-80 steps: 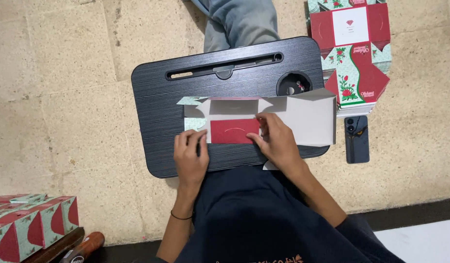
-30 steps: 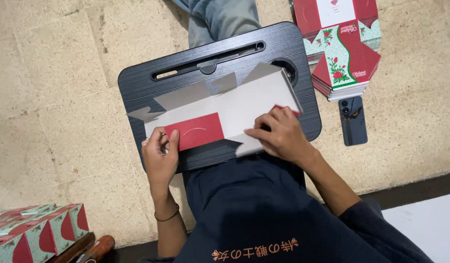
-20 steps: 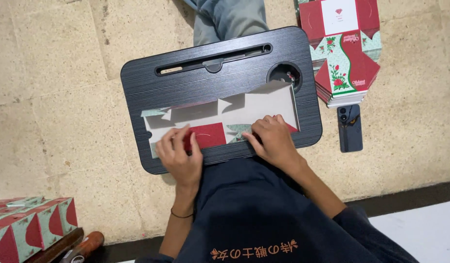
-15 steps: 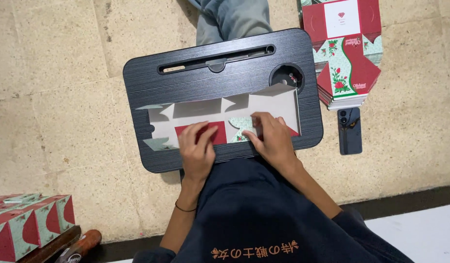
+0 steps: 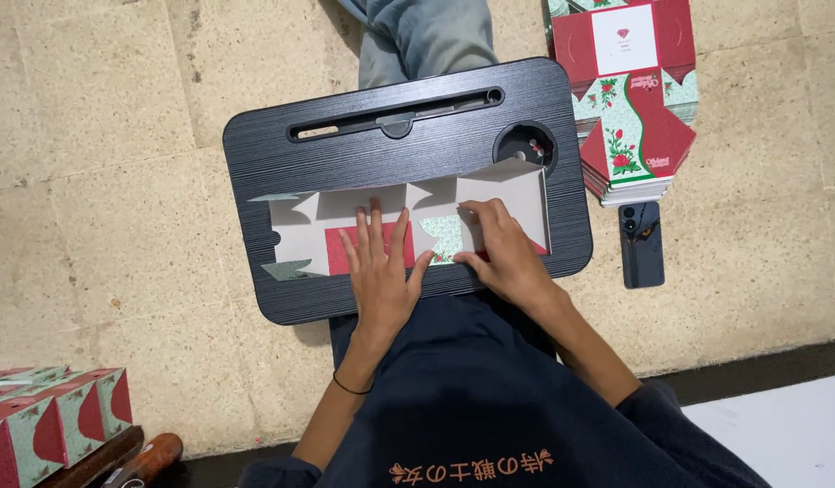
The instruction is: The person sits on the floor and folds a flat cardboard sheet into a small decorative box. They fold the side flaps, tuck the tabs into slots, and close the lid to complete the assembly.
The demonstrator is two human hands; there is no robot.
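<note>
while the flat carton blank [image 5: 408,221] lies grey side up across the black lap desk [image 5: 345,149], both hands press on it. left hand [image 5: 381,271]: fingers spread wide and flat over the red panel, palm down, gripping nothing; judged to pin the sheet so it cannot slide. right hand [image 5: 506,255]: fingers curled narrow along the edge of a folded-over flap [image 5: 443,237] with a green floral print, pressing it down, probably to set the crease. blank's far right panel [image 5: 518,192] stands tilted up beside the desk's round cup recess [image 5: 525,145]. stack of unfolded printed blanks [image 5: 629,99] sits on the stone floor just right of the desk, a dark phone [image 5: 641,244] below it. finished red-and-green boxes [image 5: 47,429] at lower left, well apart.
</note>
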